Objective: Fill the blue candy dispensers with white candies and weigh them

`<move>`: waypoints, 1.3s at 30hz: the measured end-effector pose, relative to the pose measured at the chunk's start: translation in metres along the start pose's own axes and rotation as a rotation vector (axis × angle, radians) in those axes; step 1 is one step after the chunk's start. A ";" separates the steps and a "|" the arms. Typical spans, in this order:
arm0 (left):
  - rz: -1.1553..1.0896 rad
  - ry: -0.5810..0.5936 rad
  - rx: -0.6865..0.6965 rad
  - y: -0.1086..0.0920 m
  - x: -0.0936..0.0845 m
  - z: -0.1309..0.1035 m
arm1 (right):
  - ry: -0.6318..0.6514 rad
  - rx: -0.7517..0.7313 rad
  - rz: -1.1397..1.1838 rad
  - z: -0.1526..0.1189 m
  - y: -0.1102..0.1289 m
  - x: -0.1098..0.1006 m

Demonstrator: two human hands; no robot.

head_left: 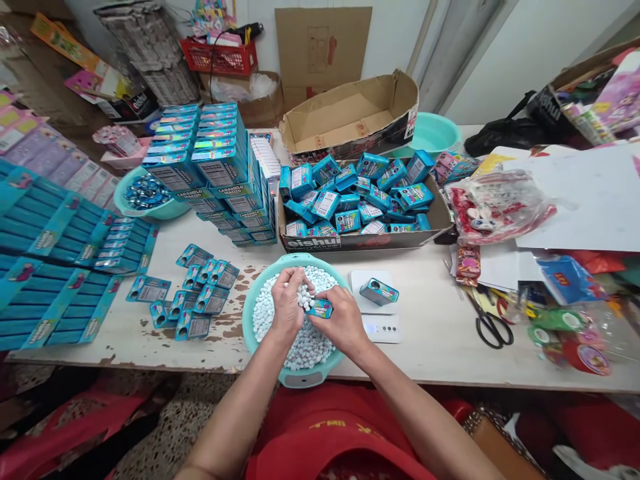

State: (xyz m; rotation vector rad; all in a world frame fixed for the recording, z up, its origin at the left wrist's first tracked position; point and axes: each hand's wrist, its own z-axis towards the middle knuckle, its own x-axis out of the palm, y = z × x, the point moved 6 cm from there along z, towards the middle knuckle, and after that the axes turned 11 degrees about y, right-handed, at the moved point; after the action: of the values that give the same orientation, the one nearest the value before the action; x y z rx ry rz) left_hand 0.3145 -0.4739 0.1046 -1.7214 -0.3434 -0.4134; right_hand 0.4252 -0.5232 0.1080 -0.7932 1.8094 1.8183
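Over tub (285, 377), R hand (345, 313): pinches blue tin (320, 309), prob. to steady it.
L hand (287, 300): fingers bunched on white candies (304, 295) beside tin; tub below prob. catches strays.
Scale (383, 328): bears 2nd tin (380, 291), w/in R reach, prob. for convenience.

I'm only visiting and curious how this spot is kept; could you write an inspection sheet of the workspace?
Surface: white table, paint worn away in patches at front left.
Job's things: bowl of small white pieces; white scale bearing one blue box.
Clutter: scissors and plastic bag, on the right.
Hands: left hand holds pieces, right hand a similar box.
Cables: dark cord over red basket.
Surroundings: cardboard sheet against the wall.
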 end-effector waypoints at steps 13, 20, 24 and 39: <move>0.029 -0.015 -0.005 -0.001 0.000 -0.002 | -0.007 0.011 0.018 0.001 0.004 0.000; 0.004 0.033 -0.049 0.000 0.008 -0.005 | -0.004 0.047 0.039 0.001 0.001 0.000; -0.012 0.045 -0.049 -0.001 0.012 -0.008 | -0.018 0.043 0.057 0.002 -0.001 0.003; 1.005 0.317 0.018 0.070 -0.045 0.049 | -0.153 -0.012 0.236 -0.036 -0.014 -0.031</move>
State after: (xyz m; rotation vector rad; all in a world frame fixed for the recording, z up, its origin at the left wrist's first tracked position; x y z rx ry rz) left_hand 0.3101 -0.4386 0.0147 -1.5587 0.7314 0.0679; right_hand 0.4604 -0.5565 0.1199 -0.4450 1.8574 1.9786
